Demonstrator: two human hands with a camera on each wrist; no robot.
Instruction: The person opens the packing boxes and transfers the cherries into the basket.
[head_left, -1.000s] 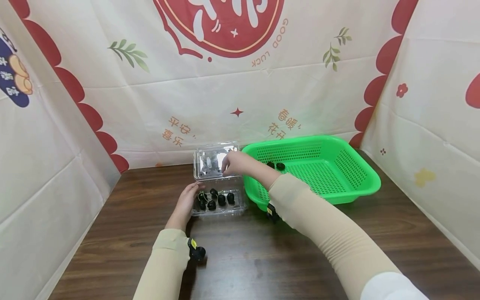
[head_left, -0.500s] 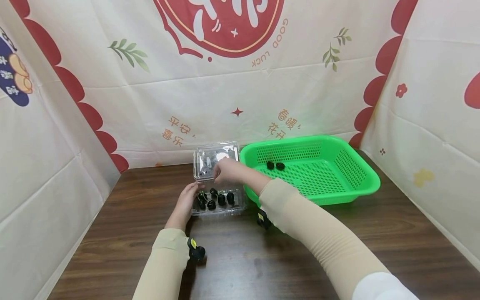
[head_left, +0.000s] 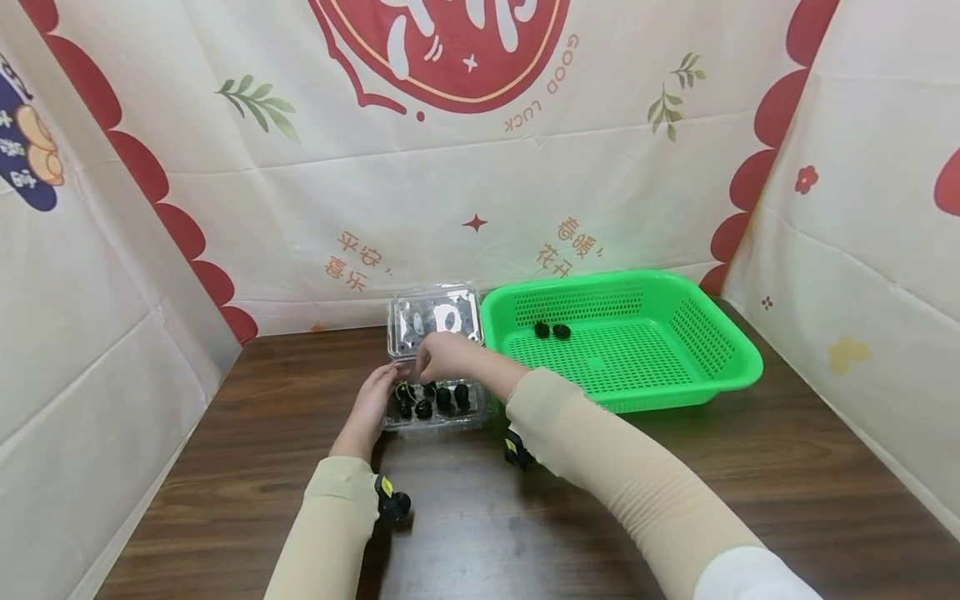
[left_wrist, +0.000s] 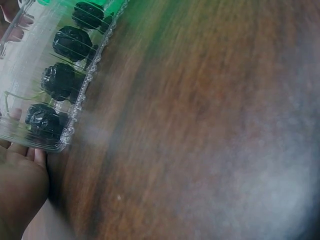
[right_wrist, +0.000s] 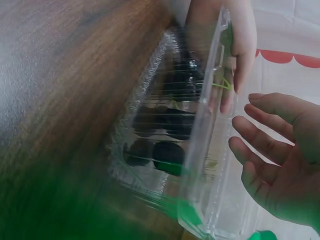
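The right hand (head_left: 442,357) has drawn back from the green basket (head_left: 720,350) to hover over the clear box (head_left: 435,400) of dark fruits (head_left: 442,397) on the bench (head_left: 300,467), its grip wide and empty. The left hand (head_left: 371,408) rests flat against the box's side. Pinching one fruit while bracing the box seems best.

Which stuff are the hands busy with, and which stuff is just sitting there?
Busy with:
- clear plastic box, steadied by the left hand
- dark fruits inside it, with the right hand just above them
- green basket with two fruits in the basket

Just sitting there:
- printed cloth backdrop
- wooden table
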